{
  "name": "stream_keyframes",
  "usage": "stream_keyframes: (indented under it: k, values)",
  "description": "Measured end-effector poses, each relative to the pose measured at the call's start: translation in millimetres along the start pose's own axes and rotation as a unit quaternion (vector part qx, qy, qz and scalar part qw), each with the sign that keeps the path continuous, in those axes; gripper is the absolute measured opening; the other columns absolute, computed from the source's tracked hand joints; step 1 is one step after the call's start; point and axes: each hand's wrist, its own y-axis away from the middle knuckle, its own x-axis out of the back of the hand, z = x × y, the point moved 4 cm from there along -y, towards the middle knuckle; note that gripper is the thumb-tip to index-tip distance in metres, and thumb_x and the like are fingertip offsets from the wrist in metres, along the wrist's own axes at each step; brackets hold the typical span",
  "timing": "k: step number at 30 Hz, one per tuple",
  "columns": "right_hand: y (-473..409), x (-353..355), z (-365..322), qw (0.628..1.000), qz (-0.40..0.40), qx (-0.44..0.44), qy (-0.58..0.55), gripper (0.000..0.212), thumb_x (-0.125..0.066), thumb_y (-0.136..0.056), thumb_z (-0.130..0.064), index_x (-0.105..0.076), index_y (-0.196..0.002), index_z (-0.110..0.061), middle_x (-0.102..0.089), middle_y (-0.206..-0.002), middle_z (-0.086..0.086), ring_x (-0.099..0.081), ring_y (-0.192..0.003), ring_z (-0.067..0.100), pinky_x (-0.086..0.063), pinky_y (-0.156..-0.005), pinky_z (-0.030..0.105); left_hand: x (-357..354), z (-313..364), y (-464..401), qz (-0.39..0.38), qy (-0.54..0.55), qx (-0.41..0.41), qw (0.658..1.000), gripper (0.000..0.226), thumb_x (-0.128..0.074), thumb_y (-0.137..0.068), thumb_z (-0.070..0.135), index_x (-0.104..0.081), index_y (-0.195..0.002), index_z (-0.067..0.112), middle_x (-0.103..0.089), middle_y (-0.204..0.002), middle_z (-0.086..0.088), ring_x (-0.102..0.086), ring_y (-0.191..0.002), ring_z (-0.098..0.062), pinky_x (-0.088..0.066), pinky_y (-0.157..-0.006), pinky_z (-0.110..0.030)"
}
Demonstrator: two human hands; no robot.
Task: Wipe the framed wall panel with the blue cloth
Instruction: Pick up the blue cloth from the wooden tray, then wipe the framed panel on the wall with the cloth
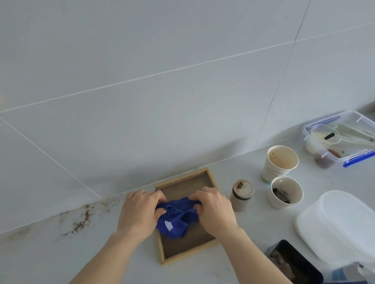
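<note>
Both hands are on the blue cloth [175, 218], and the cloth sits bunched over the framed panel [185, 247], which lies flat on the pale surface [33, 259] with its far edge just beside the tiled wall [145, 46]. The left hand [139, 212] pinches the cloth's left side, fingers curled tight around the fabric. The right hand [215, 209] grips the cloth's upper right edge, knuckles up, fingertips dug in. A small white tag shows on the cloth near the left hand. The panel's wooden rim frames a dull brown inner face, bare at the near end. Just right of the panel stands a small capped jar [241, 194]. Further right of it, two paper cups [280, 164], one behind the other, and beyond those a clear plastic box [347, 139] with blue clips. Brown stains speckle the surface left of the panel.
</note>
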Motion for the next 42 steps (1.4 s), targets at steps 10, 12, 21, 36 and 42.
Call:
stream_keyframes:
  k: [10,12,21,36,42]
  values:
    - [1.6,79.9,-71.8,0.997,0.065,0.04,-0.004,0.033,-0.053,-0.105,-0.015,-0.066,-0.134,-0.026,-0.067,-0.129,-0.002,-0.064,-0.117,0.025,-0.046,-0.081,0.033,108.6,-13.4,23.8,0.087,-0.011,-0.018,0.996,0.015,-0.061,-0.1,0.035,-0.067,-0.114,0.035,-0.073,-0.107,0.015,-0.061,-0.106,-0.017,-0.04,-0.096,-0.031]
    - [5.2,93.1,-90.7,0.996,0.077,0.05,-0.009,0.034,-0.053,-0.105,-0.015,-0.066,-0.133,-0.026,-0.068,-0.127,-0.003,-0.065,-0.115,0.022,-0.049,-0.081,0.033,129.3,-20.0,32.7,0.106,-0.006,-0.018,0.994,0.014,-0.061,-0.1,0.034,-0.067,-0.112,0.034,-0.073,-0.106,0.015,-0.061,-0.105,-0.017,-0.041,-0.096,-0.031]
    - [25.2,134.7,-191.0,0.986,0.132,0.098,0.002,0.03,-0.052,-0.106,-0.017,-0.069,-0.129,-0.026,-0.068,-0.124,-0.004,-0.066,-0.11,0.023,-0.052,-0.089,0.037,211.2,-64.8,84.8,0.188,0.061,-0.007,0.98,0.01,-0.062,-0.099,0.031,-0.069,-0.106,0.035,-0.066,-0.089,0.019,-0.063,-0.099,-0.015,-0.047,-0.087,-0.032]
    - [44.1,162.9,-383.6,0.97,0.181,0.161,-0.018,0.02,-0.061,-0.1,-0.019,-0.075,-0.11,-0.029,-0.072,-0.104,-0.007,-0.067,-0.098,0.019,-0.055,-0.085,0.037,336.7,-188.1,168.1,0.289,0.143,0.017,0.946,0.013,-0.067,-0.097,0.034,-0.071,-0.109,0.036,-0.074,-0.102,0.018,-0.067,-0.097,-0.007,-0.053,-0.081,-0.027]
    - [40.0,179.3,-430.0,0.934,0.174,0.137,-0.279,0.017,-0.068,-0.096,-0.01,-0.081,-0.101,-0.019,-0.082,-0.092,-0.005,-0.073,-0.089,0.013,-0.053,-0.073,0.017,375.0,-210.8,182.9,0.36,0.271,-0.009,0.893,0.014,-0.07,-0.095,0.027,-0.07,-0.105,0.037,-0.07,-0.095,0.026,-0.066,-0.092,0.004,-0.043,-0.074,-0.006]
